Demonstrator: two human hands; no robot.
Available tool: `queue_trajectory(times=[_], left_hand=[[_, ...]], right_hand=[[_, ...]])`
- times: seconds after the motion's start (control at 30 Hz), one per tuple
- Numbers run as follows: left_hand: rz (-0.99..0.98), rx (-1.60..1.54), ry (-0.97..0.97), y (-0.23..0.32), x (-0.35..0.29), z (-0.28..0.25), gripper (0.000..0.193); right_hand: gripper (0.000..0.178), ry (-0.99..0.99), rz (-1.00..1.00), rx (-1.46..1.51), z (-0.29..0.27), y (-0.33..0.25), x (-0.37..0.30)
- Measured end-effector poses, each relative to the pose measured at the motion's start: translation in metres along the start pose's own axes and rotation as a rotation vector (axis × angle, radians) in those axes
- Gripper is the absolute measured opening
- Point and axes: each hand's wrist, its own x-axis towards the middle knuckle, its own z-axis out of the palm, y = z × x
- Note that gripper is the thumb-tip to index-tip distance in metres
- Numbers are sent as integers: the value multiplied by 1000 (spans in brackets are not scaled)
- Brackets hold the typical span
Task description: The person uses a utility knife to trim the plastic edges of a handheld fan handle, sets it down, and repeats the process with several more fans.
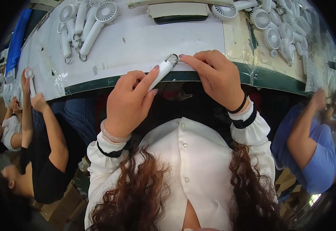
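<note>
My left hand (127, 104) is closed round a white handheld fan (162, 74), whose handle points up and to the right over the table's near edge. The fan's head is hidden by the hand or lies out of sight. A metal carabiner hook (171, 56) sits at the handle's end. Thumb and forefinger of my right hand (222, 80) pinch at the right side of this hook, the other fingers curled in. Both hands are level with the dark green table edge.
Several white fans with hooks (93, 36) lie at the far left of the white table (148, 42). A larger heap of fans (281, 29) covers the far right. A dark green tray-like thing (180, 18) stands at the back. Co-workers sit on both sides; the left one holds a fan (31, 79).
</note>
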Motion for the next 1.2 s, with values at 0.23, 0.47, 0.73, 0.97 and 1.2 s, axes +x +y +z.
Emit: queue_trajectory(times=[0.23,0.47,0.73,0.97,1.2], left_hand=[[0,15,14,2,1,0,56],[-90,53,-84,18,3,-5,60],[-78,86,-52,24,3,-2,61],[-121,82,-44,33,7,8,64],[-144,-151,-40,27,4,11,66]], right_hand=[[50,1,29,-21,1,-4,0],[46,24,46,9,2,-15,-3],[37,68,130,279,19,-14,10],[34,34,149,326,29,-4,21],[33,-16,179,351,26,-1,21]])
